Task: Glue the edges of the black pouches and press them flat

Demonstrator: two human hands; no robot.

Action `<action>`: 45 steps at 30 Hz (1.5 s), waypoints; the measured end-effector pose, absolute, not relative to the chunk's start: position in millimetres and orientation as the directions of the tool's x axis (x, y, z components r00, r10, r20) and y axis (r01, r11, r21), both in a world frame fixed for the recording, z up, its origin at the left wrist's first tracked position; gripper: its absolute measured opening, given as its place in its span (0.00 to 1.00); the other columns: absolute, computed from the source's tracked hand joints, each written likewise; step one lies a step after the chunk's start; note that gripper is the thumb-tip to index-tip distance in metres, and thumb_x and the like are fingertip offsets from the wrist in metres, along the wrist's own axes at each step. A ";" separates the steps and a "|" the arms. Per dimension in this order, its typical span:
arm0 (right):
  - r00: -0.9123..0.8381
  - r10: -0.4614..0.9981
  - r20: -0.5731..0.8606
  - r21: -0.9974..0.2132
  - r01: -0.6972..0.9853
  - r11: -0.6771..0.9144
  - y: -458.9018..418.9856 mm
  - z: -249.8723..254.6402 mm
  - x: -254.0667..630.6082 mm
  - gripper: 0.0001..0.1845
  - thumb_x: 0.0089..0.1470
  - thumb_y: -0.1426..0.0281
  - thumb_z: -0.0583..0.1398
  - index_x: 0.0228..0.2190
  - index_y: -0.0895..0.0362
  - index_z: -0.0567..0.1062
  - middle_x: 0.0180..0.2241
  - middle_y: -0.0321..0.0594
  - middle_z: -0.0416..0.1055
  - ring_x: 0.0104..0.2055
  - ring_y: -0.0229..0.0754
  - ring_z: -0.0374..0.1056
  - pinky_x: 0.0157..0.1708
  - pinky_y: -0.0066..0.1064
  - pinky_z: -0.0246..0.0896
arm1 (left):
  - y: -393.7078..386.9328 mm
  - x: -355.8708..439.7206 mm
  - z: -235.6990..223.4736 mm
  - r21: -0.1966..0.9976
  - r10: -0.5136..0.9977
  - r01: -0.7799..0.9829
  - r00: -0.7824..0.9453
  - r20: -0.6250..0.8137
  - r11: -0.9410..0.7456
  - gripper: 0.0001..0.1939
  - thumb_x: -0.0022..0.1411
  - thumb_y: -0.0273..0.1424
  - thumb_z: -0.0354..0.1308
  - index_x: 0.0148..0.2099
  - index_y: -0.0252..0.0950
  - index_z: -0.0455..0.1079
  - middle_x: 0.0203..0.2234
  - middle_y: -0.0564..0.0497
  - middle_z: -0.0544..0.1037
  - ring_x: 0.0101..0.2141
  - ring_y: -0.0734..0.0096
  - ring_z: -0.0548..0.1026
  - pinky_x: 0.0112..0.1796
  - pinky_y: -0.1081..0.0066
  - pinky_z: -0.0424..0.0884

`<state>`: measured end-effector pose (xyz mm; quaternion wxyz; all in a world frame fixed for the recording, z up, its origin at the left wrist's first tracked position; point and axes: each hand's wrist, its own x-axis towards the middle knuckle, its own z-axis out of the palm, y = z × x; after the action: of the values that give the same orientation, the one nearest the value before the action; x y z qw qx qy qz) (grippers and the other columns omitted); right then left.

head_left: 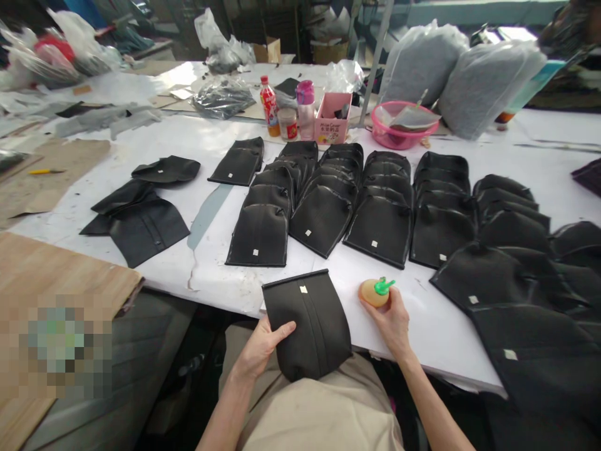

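My left hand grips the left edge of a black leather-like panel, thumb on top and fingers hidden beneath. The panel has a seam down its middle, a small white tag near its far edge, and its near end over my lap. My right hand is closed around a small amber squeeze bottle with a green nozzle, at the table's front, right of the panel. Beyond both hands, overlapping rows of similar black panels lie on the white table, several with small white tags.
Loose black panels lie at the left, near a wooden board. Farther back stand a red-capped drink bottle, a pink-lidded bottle, a pink box and a pink basin. Stuffed plastic bags stand at the back right.
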<state>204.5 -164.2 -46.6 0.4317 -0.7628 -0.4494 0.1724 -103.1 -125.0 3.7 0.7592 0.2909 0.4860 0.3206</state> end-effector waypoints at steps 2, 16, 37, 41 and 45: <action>0.566 0.817 0.111 -0.862 0.464 -0.204 -165.1 -39.8 205.7 0.32 0.48 0.47 0.69 0.46 0.53 0.69 0.45 0.43 0.72 0.47 0.53 0.70 0.52 0.49 0.67 | -111.9 -92.4 4.3 0.772 0.762 -0.161 0.374 -0.528 0.614 0.27 0.53 0.39 0.74 0.53 0.32 0.78 0.51 0.38 0.82 0.52 0.48 0.79 0.55 0.54 0.74; 0.275 0.930 -0.243 -0.782 0.512 -0.356 -194.0 35.5 238.6 0.27 0.47 0.54 0.68 0.45 0.55 0.73 0.40 0.43 0.76 0.39 0.50 0.72 0.43 0.41 0.69 | -91.5 -57.8 -29.1 0.910 0.911 -0.042 0.031 -0.412 0.413 0.27 0.51 0.37 0.70 0.51 0.35 0.67 0.46 0.42 0.81 0.48 0.54 0.79 0.53 0.53 0.74; 0.291 0.830 -0.476 -0.867 0.001 -0.497 -184.6 32.7 258.6 0.30 0.47 0.53 0.71 0.48 0.56 0.78 0.45 0.47 0.79 0.44 0.55 0.74 0.35 0.37 0.71 | -130.1 -35.5 -30.6 0.962 0.965 0.105 -0.104 -0.240 0.251 0.28 0.66 0.35 0.59 0.65 0.38 0.58 0.58 0.38 0.70 0.59 0.56 0.72 0.59 0.55 0.71; 0.324 0.827 -0.459 -0.888 -0.132 -0.441 -190.0 21.0 265.1 0.29 0.48 0.53 0.71 0.48 0.56 0.78 0.48 0.51 0.78 0.46 0.58 0.75 0.41 0.45 0.74 | -131.9 -44.2 -15.8 0.834 0.993 0.550 -0.072 0.099 -0.043 0.20 0.67 0.31 0.57 0.60 0.38 0.67 0.56 0.39 0.69 0.59 0.51 0.69 0.58 0.49 0.71; 0.333 0.857 -0.393 -0.918 -0.191 -0.347 -190.6 14.2 268.2 0.28 0.51 0.52 0.69 0.50 0.52 0.78 0.54 0.51 0.76 0.57 0.62 0.71 0.53 0.56 0.71 | -117.5 -36.3 -6.4 0.677 0.937 0.648 0.231 0.263 -0.350 0.16 0.69 0.26 0.53 0.56 0.40 0.71 0.54 0.42 0.73 0.60 0.54 0.70 0.61 0.50 0.69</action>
<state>268.2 -190.6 14.2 0.5086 -0.6388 -0.2605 0.5151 -36.3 -117.5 -6.4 0.2200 0.7529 0.5261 0.3285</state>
